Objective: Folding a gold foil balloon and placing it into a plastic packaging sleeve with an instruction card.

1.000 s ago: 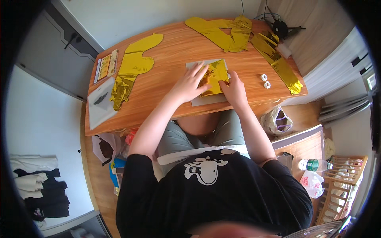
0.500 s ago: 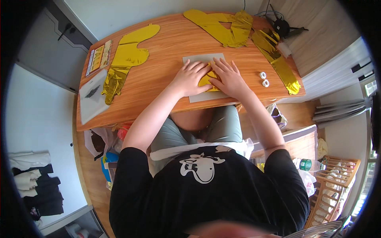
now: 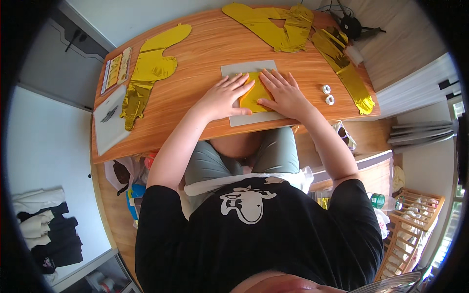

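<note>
A folded piece of gold foil [image 3: 253,100] lies on a flat grey sheet [image 3: 239,121] near the front edge of the wooden table. My left hand [image 3: 225,97] rests flat on the foil's left side, fingers stretched out and thumb apart. On its right side, my right hand [image 3: 283,95] lies flat with its fingers spread. Between the two hands the foil shows a mostly smooth face; its outer parts are hidden under my palms and fingers.
Flat gold foil balloons lie at the table's left [image 3: 159,58], at the back [image 3: 273,27] and at the right [image 3: 344,73]. Two small white rolls [image 3: 328,95] sit right of my right hand. A clear plastic sleeve [image 3: 108,119] and a printed card [image 3: 116,71] are at the left edge.
My hands have spread slightly apart over the foil, baring more of it. The foil between them looks smoother and less creased. The whole view has shifted a little.
</note>
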Available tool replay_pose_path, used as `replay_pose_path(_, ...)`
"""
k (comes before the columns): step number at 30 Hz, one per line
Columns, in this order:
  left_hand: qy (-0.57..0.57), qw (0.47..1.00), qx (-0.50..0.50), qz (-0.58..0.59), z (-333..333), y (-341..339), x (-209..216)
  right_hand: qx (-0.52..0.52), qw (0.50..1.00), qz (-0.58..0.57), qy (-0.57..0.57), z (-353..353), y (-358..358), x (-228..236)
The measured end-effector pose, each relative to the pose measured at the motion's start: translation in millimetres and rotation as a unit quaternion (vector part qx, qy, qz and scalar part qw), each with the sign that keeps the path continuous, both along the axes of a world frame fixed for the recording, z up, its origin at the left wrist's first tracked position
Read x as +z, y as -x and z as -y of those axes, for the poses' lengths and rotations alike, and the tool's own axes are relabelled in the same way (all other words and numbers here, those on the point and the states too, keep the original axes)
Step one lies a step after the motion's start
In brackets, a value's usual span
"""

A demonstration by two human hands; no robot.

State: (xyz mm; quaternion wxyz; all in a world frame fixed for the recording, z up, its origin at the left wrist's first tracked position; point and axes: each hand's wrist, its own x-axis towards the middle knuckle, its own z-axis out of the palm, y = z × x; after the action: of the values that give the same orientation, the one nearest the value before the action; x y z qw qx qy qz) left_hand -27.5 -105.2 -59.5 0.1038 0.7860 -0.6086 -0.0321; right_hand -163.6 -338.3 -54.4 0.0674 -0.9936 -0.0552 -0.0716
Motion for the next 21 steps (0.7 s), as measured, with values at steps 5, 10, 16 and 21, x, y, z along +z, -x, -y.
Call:
replay_pose_path(5, -0.013, 1.0, -0.003, -0.014, 1, 0, 7, 0.02, 0.996, -0.087, -0.004, 16, -1, 15)
replay_pose_path(10, -0.031, 0.999, 0.011, -0.038, 3, 0, 13, 0.051, 0.989, -0.132, -0.035, 29, -5, 32)
replay_pose_path(16, 0.03, 0.992, 0.003, -0.121, 0, -9, 16, 0.061, 0.986, -0.146, -0.043, 31, -6, 33)
replay_pose_path(21, -0.012, 0.974, 0.141, -0.176, 37, 15, 58, 0.056, 0.987, -0.149, -0.033, 33, -6, 29)
